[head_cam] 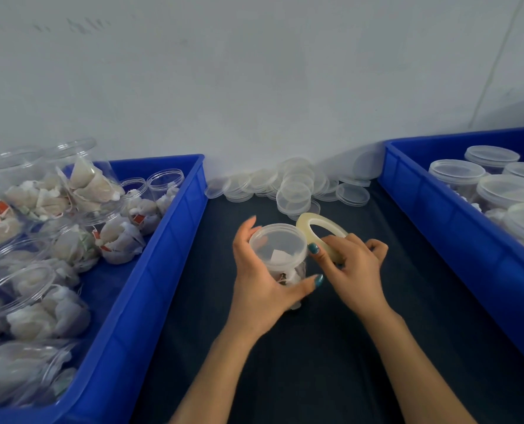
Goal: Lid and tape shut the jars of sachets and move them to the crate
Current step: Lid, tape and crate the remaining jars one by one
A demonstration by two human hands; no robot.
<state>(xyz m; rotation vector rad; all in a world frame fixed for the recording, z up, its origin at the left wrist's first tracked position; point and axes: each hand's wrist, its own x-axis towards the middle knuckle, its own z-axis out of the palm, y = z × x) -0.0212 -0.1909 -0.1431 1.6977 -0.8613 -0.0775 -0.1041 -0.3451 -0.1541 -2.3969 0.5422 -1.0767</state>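
taping step: we are steadying the lidded jar on the worktop with the left grip curled round it, the right grip pinching the tape roll beside its lid; keeping tape taut and level over the seam is advisable.

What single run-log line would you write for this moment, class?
stage: taping | left hand: grips lidded jar | right hand: holds tape roll at jar's lid | right crate: lidded jars | left crate: open jars

Your light is soft, even and bluish, with only faint shadows. Left of the dark mat the jars smear and bow outward. The wall beyond it looks hazy.
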